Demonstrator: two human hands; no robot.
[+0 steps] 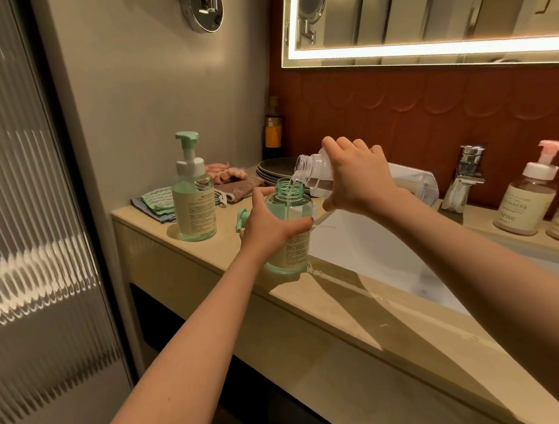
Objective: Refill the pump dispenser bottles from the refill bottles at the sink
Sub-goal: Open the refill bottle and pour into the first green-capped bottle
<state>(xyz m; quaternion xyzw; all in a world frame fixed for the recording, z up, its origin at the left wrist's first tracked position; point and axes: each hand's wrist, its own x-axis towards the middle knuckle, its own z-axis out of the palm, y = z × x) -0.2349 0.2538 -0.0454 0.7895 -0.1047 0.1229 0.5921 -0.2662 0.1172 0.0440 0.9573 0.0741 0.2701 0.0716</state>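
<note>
1. The right hand (356,178) is closed round the neck end of the clear refill bottle (414,183). The bottle is tipped almost flat with its mouth pointing to 9 o'clock, just above the open neck below. That tilt looks chosen to let only a thin stream fall in.
2. The right wrist is bent downward, and the forearm runs back toward 5 o'clock across the sink (376,254).
3. The left hand (269,223) grips the green bottle (299,244) round its shoulder, with fingers and thumb wrapped on the glass. The bottle stands upright on the bench (158,229) at the sink's edge, probably steadied there so that it cannot tip while it fills.
4. The left forearm stretches back toward 7 o'clock.
5. The pump head (241,218) lies at 9 o'clock of the green bottle, half hidden by the left hand. It is off so that the neck stays clear.
6. A capped green dispenser (194,205) stands at 10 o'clock. The pink-topped dispensers (527,200) wait at 3 o'clock, past the tap (467,175).
</note>
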